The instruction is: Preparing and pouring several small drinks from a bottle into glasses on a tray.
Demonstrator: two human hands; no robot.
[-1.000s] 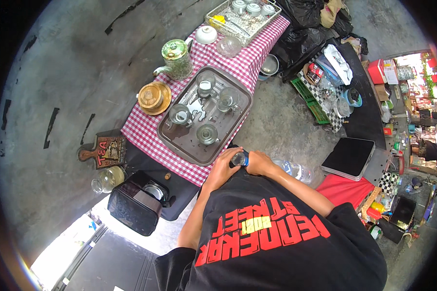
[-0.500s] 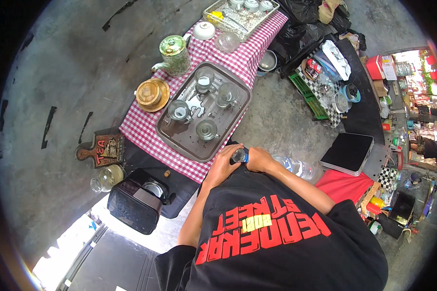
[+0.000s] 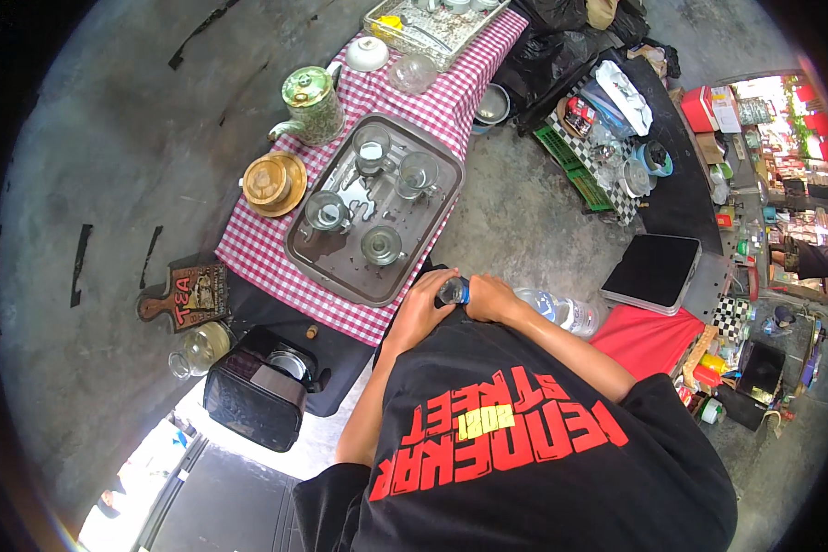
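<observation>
Both my hands meet in front of my shirt at a small clear, dark-looking round thing with a blue band; its kind is hard to make out. My left hand curls round its left side, and my right hand is closed at the blue band. Just beyond the hands lies a brown serving tray holding several glass cups, with spilled liquid between them. Beside my right forearm, partly behind it, is a large clear plastic bottle.
The tray rests on a red checked cloth. Left of it stand a green patterned teapot and a wooden cup on a saucer. A black appliance and glass carafe sit lower left. A tablet lies right.
The whole scene has shifted slightly left and up in view. My hands keep about the same grip on the small clear thing.
</observation>
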